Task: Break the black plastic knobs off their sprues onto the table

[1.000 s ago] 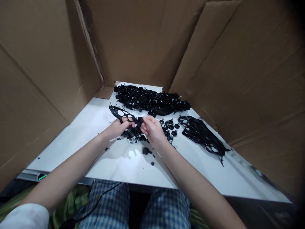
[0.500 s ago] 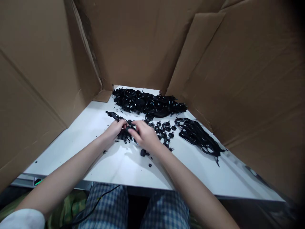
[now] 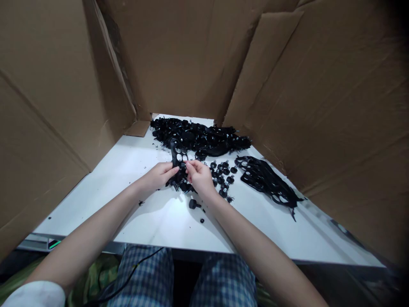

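My left hand (image 3: 159,175) is closed on a black flexible strip with holes (image 3: 174,152), which stands up from the fingers toward the back. Close beside it, my right hand (image 3: 201,175) has thumb and forefinger pinched at the strip's right side; whatever sits between those fingertips is too small to make out. Beneath both hands lies a cluster of black pieces (image 3: 174,184), partly covered. To the right of my right hand are several small round black parts with shiny metal ends (image 3: 226,171).
A long heap of black molded pieces (image 3: 188,135) lies at the back of the white table (image 3: 153,226). Black looped strips (image 3: 268,181) are piled at right. A black knob-like piece (image 3: 193,204) and a small ring (image 3: 202,221) lie in front. Cardboard walls (image 3: 179,59) enclose the table.
The black strip has swung from pointing left to standing up toward the back. My left hand has moved slightly right, and my right hand has shifted a little right, its fingers now pinched.
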Available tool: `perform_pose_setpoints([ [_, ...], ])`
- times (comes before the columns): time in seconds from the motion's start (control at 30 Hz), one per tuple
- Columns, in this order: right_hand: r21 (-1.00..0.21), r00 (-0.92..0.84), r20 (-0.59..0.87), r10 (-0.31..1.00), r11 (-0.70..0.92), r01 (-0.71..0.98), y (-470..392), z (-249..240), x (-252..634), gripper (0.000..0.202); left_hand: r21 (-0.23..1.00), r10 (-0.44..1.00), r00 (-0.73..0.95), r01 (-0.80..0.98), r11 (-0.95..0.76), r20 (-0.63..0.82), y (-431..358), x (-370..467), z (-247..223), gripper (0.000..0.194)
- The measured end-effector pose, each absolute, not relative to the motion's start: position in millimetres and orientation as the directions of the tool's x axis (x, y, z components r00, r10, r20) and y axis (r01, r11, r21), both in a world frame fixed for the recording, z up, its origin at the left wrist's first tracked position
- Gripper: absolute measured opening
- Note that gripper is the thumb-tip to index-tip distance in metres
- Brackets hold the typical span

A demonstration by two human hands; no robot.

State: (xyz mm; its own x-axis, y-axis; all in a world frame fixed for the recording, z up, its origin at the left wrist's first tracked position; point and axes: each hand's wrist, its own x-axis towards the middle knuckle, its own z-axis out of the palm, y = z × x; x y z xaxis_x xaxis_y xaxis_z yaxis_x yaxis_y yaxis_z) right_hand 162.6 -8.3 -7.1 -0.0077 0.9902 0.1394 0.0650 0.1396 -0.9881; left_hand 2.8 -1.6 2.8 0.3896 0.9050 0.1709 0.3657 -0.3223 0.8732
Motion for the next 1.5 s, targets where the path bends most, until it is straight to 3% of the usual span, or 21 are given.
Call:
perform_pose_setpoints([
  [0.17,-0.987,0.156,0.12,0.98,0.102,0.123,8.2,0.0,180.1,0.024,0.851,0.914,0.352,0.399,-0.342,0.202,-5.3,2.9,4.6,0.043],
  [0.3,-0.939,0.251,0.206,0.946,0.119,0.322,15.8,7.6,203.0,0.02,0.893,0.943,0.283,0.356,-0.276,0.178,-8.6,4.8,5.6,0.046],
  [0.5,-0.771,0.071,0.32,0.945,0.217,0.598,-4.1,5.5,188.9,0.006,0.978,0.993,0.06,0.174,-0.111,0.102,-1.5,4.9,2.0,0.038],
  [0.63,-0.594,-0.248,0.504,0.827,0.54,0.596,-14.6,-0.1,176.2,0.033,0.995,0.998,0.012,0.082,-0.055,0.054,2.7,5.0,0.4,0.035],
  [0.73,-0.557,-0.36,0.553,0.751,0.655,0.511,-16.3,-5.6,172.6,0.036,0.995,0.998,0.037,0.089,-0.052,0.049,0.8,7.8,-1.6,0.034],
  [0.83,-0.51,-0.385,0.596,0.705,0.702,0.498,-16.2,-9.2,171.7,0.026,0.989,0.994,0.102,0.137,-0.058,0.044,-3.6,10.0,-2.5,0.034],
  [1.0,-0.518,-0.308,0.621,0.721,0.672,0.529,-16.3,-10.4,172.9,0.02,0.965,0.967,0.253,0.248,-0.083,0.018,-6.7,3.2,4.0,0.025],
  [1.13,-0.458,-0.362,0.628,0.689,0.703,0.544,-16.6,-11.5,173.0,0.021,0.935,0.934,0.357,0.332,-0.123,-0.004,-3.7,-4.4,8.0,0.023],
  [1.5,-0.394,-0.394,0.665,0.634,0.747,0.536,-12.5,-17.1,172.1,0.021,0.867,0.87,0.491,0.419,-0.268,0.031,-1.8,-9.4,6.4,0.022],
])
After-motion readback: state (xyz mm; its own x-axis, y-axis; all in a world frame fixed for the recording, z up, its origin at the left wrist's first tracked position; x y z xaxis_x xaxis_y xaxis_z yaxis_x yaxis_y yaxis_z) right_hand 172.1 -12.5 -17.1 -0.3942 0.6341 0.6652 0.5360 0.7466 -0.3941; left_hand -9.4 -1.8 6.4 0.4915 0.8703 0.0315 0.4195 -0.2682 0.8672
